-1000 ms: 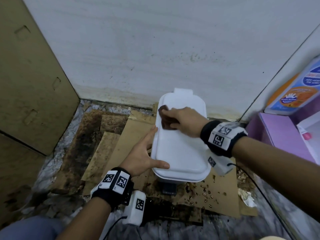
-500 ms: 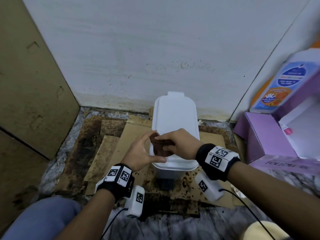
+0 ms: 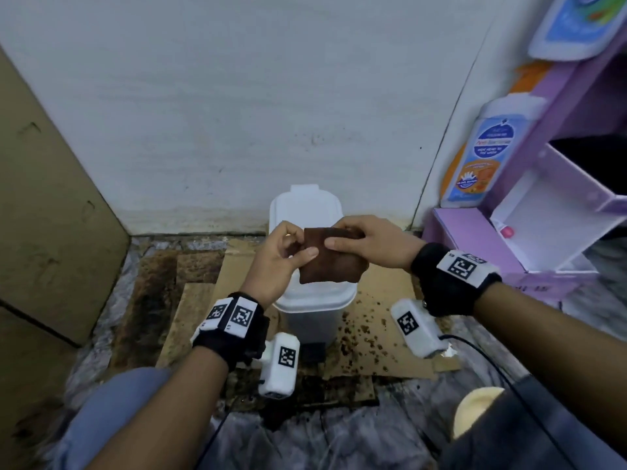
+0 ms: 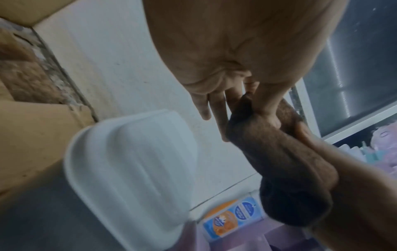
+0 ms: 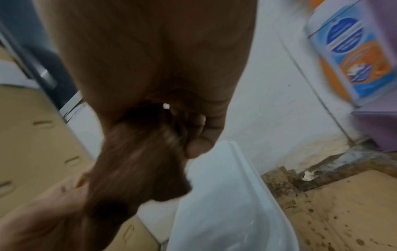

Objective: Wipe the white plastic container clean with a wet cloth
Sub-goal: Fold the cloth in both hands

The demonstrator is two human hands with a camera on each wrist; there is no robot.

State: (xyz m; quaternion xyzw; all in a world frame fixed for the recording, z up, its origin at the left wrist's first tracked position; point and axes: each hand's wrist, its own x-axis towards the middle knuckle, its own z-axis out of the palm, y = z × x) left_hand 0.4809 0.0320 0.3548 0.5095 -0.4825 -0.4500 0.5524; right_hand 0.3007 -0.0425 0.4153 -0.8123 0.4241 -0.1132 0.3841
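The white plastic container [image 3: 305,212] stands lidded on stained cardboard against the wall; it also shows in the left wrist view [image 4: 133,166] and the right wrist view [image 5: 227,195]. Above its lid both hands hold a brown cloth [image 3: 330,262]. My left hand [image 3: 288,256] pinches the cloth's left edge between thumb and fingers. My right hand [image 3: 356,242] grips its upper right part. The cloth [image 4: 285,169] hangs clear of the lid, and the cloth [image 5: 137,166] looks bunched under my right palm.
Stained cardboard sheets [image 3: 390,337] with brown crumbs cover the floor. A tall cardboard panel [image 3: 44,205] stands at the left. A purple shelf unit [image 3: 529,232] with a cleaner bottle [image 3: 481,154] fills the right. The white wall [image 3: 271,113] is close behind.
My right hand lifted the cloth off the container's lid and drew it toward me. My left hand left the container's side and took hold of the cloth's left edge.
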